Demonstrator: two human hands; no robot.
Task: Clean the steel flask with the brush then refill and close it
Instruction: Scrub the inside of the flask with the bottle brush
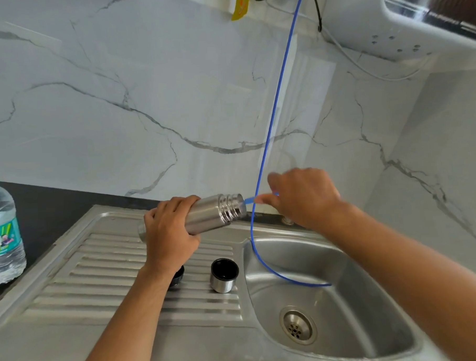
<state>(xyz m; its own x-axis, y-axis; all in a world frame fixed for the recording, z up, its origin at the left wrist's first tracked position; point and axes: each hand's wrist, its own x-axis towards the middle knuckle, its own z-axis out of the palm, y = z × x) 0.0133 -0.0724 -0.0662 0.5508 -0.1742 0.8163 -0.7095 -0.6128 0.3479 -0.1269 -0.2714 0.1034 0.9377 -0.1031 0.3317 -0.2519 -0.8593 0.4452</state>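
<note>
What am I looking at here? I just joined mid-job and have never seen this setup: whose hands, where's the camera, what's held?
There is no machine: a person works bare-handed, filmed by one wide camera on their head, looking down. The left hand grips the steel flask, tilted almost sideways above the sink's ribbed drainboard. The right hand pinches a blue brush handle at the flask's open mouth. On the drainboard stand a steel cup and a black stopper, partly hidden. A blue tube hangs into the basin. A water bottle stands on the counter at left.

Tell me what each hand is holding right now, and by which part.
Left hand grips the steel flask around its lower body, lying sideways. Right hand pinches the blue brush handle at the flask's open mouth.
</note>
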